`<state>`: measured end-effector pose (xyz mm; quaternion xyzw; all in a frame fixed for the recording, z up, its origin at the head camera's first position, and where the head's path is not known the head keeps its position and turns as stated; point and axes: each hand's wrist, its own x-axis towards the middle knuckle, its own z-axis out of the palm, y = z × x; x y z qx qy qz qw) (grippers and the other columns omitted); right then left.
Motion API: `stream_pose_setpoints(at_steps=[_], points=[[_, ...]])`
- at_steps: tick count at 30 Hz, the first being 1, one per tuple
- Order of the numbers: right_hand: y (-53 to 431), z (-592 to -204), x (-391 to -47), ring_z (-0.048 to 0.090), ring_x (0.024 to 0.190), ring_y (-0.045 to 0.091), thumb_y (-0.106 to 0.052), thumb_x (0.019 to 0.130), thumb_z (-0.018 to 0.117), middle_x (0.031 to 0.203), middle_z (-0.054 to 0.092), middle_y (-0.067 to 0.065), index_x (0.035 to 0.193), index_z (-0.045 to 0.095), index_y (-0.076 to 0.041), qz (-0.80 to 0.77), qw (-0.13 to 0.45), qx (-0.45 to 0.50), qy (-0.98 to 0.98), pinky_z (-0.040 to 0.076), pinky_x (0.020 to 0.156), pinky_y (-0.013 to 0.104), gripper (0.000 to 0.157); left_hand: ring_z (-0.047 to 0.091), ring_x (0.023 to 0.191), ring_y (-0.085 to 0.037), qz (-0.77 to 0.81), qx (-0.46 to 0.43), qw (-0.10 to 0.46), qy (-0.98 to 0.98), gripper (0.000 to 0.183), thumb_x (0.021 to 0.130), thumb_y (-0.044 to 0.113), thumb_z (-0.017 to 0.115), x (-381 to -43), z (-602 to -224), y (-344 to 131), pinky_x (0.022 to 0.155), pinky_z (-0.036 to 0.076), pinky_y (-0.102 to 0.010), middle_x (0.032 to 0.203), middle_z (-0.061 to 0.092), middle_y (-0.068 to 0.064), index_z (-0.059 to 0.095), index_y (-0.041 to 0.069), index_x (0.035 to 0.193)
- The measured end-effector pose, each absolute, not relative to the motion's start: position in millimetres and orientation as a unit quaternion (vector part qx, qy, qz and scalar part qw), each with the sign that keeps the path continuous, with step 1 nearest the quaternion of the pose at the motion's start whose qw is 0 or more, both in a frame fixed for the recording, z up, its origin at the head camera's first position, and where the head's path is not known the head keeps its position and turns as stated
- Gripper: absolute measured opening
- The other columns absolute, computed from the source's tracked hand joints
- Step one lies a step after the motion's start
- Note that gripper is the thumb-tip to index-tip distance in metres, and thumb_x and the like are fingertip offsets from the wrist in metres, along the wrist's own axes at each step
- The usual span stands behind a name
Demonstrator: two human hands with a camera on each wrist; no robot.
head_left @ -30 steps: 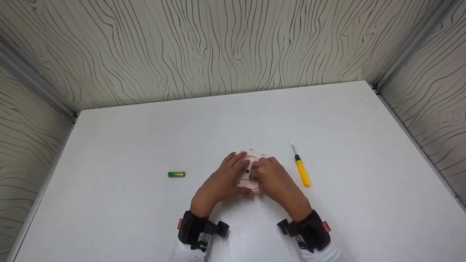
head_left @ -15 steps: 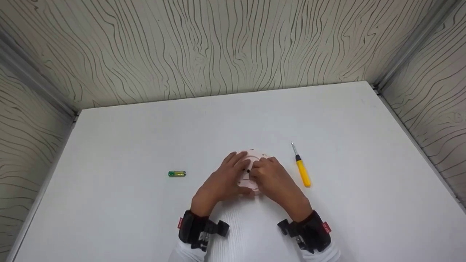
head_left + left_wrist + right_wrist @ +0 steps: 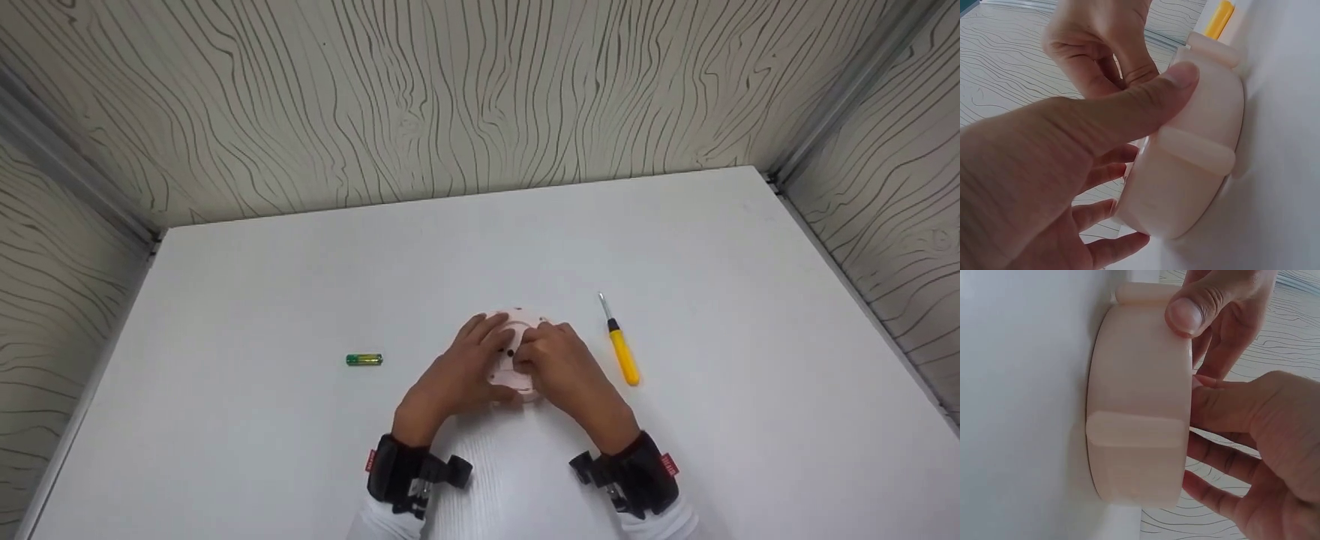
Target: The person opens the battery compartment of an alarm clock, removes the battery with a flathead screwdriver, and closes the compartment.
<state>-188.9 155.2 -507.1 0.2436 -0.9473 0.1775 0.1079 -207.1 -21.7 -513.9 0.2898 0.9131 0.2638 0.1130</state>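
A pale pink, round, thick-walled plastic case (image 3: 517, 380) lies flat on the white table, with a dark hole near the middle of its upturned face. Raised bars run across its side wall in both wrist views. My left hand (image 3: 466, 369) holds the case from the left, its thumb (image 3: 1179, 79) on the near wall and its fingers spread over the face and far edge. Bent over the right part of the face is my right hand (image 3: 559, 367), thumb and fingertips touching the top. Whatever lies under those fingertips is hidden.
A green and gold battery (image 3: 364, 360) lies on the table to the left. Right of the case is a screwdriver (image 3: 622, 352) with a yellow handle, its tip pointing away. Patterned wall panels (image 3: 450, 97) stand behind the table and at its sides.
My right hand and wrist have shifted very slightly at the face of the case. The left hand, case, battery and screwdriver stay where they were.
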Motion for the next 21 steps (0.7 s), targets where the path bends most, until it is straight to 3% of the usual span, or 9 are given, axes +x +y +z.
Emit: stream_pose_setpoints(at_steps=[9, 16, 21], points=[[155, -508, -190, 0.059, 0.074, 0.018, 0.005, 0.076, 0.073, 0.075, 0.071, -0.004, 0.079, 0.08, -0.015, 0.17, 0.109, 0.229, -0.952, 0.049, 0.074, 0.034, 0.022, 0.022, 0.149, -0.031, 0.264, 0.288, 0.112, 0.914, 0.08, 0.078, 0.037, 0.081, -206, -514, -21, 0.11, 0.041, -0.044, 0.159, 0.029, -0.004, 0.044, 0.014, 0.145], [163, -506, -189, 0.06, 0.084, 0.016, -0.011, 0.082, 0.076, 0.083, 0.07, -0.005, 0.087, 0.078, -0.015, 0.23, 0.048, 0.225, -0.946, 0.047, 0.081, 0.037, 0.007, 0.02, 0.149, -0.03, 0.26, 0.287, 0.12, 0.914, 0.083, 0.079, 0.04, 0.079, -207, -513, -22, 0.108, 0.044, -0.045, 0.16, 0.027, -0.003, 0.041, 0.014, 0.147], [172, -504, -192, 0.059, 0.1, 0.019, -0.022, 0.083, 0.077, 0.102, 0.068, 0.0, 0.1, 0.074, -0.014, 0.283, 0.002, 0.21, -0.936, 0.048, 0.091, 0.041, 0.019, 0.018, 0.15, -0.028, 0.256, 0.28, 0.126, 0.917, 0.084, 0.079, 0.041, 0.079, -207, -513, -21, 0.108, 0.043, -0.048, 0.161, 0.026, -0.001, 0.04, 0.016, 0.148]])
